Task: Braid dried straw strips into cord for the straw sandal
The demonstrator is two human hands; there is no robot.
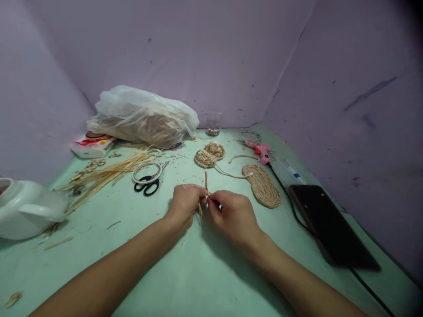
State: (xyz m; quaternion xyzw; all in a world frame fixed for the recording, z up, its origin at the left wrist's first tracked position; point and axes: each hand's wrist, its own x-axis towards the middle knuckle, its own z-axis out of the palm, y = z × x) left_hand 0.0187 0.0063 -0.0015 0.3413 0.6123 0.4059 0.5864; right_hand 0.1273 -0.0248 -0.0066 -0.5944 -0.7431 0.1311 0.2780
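Between my two hands is a short braided straw cord (206, 177), its finished end pointing away from me and its loose strands hanging below. My left hand (187, 202) pinches the cord near its lower part. My right hand (233, 213) is closed with thumb and fingertip together at the same spot, on the straw strands. Just beyond the cord lies a coiled straw piece (209, 155) with a cord trailing right. That cord runs to a flat, sole-shaped woven straw piece (264, 187) at the right of my hands.
Black-handled scissors (146, 185) lie under a white ring (145, 173), beside loose straw (112, 169). A plastic bag (142, 116) and a cup of beads (213, 125) stand at the back. A pink glue gun (261, 151), dark tablet (330, 224) and white jug (29, 211) flank the table.
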